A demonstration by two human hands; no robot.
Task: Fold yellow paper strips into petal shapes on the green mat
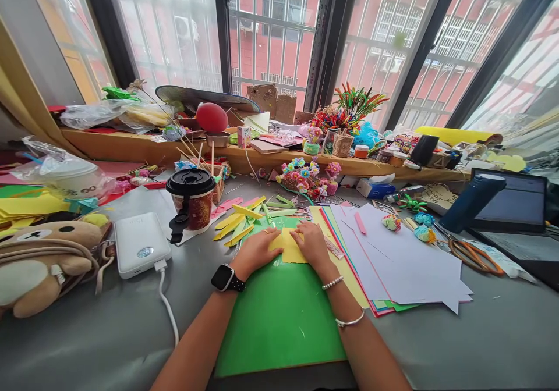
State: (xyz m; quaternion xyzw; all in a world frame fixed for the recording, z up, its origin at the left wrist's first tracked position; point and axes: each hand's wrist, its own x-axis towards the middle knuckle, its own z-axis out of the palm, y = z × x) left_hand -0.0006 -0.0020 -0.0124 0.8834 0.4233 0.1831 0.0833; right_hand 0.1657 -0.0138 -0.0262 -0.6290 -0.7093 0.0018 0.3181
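Paper [293, 253], yellow, partly invisible beneath hands [257, 251]

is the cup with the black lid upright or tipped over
Upright: the cup stands on the table, its black lid uppermost.

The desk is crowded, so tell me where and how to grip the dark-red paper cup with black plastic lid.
Grip the dark-red paper cup around its upright, round wall, below the black plastic lid, probably from the near side: thin wooden sticks rise behind it.
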